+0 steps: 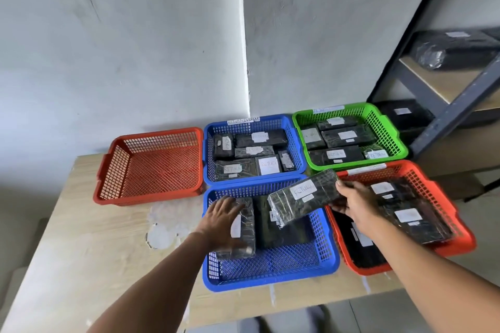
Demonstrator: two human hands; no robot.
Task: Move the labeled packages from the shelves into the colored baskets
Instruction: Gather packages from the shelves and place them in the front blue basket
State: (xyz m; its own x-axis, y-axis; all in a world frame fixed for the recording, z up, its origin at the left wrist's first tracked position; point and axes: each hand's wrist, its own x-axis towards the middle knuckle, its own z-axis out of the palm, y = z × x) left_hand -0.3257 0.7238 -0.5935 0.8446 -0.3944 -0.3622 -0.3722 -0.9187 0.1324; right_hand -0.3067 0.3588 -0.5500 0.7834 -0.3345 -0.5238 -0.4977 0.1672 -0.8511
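You are well into the sorting: the far blue basket point(295, 143) and green basket point(389, 130) look full, while the far left red basket point(108, 170) holds nothing. Your right hand point(354, 201) grips a labeled package point(303, 201) above the near blue basket point(270, 278), and your left hand point(220, 220) lies flat, fingers spread, on a package point(243, 235) lying inside it. More packages point(454, 48) wait on the shelf point(443, 89) at far right.
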